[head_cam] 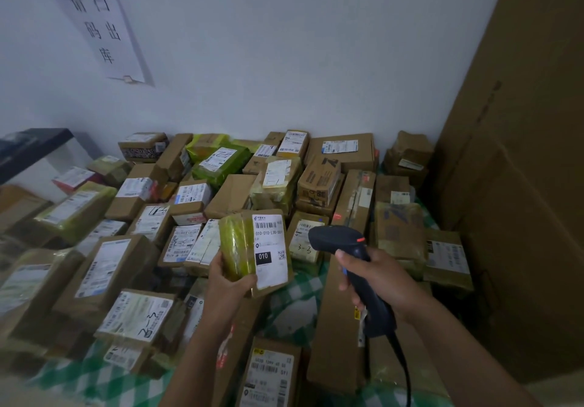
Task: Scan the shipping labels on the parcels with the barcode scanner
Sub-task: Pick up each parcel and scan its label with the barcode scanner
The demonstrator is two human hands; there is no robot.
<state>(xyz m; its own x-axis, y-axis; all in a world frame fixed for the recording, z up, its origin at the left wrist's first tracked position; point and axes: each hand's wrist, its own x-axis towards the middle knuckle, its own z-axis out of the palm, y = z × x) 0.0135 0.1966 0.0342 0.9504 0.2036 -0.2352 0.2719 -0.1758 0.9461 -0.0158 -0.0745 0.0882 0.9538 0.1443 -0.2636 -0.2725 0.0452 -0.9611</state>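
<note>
Your left grip [232,281] is holding a small parcel [237,245] above the other parcels [117,264], label [271,248] turned up for reading, while your right grip [377,275] is clasping the scanner [335,239], aiming at it.

Held parcel [245,245] yellow-green wrap, white label [271,250]; scanner [354,267] black; cloth [297,293] green-white check.

**Parcel Storeroom**

Dozens of cardboard parcels [234,195] bearing printed shipping labels [102,267] crowd a surface [303,283] draped in green checked cloth [79,381]. A paper notice [94,21] hangs on the white wall [284,59] upper left; a tall carton [521,153] fills the right.
</note>
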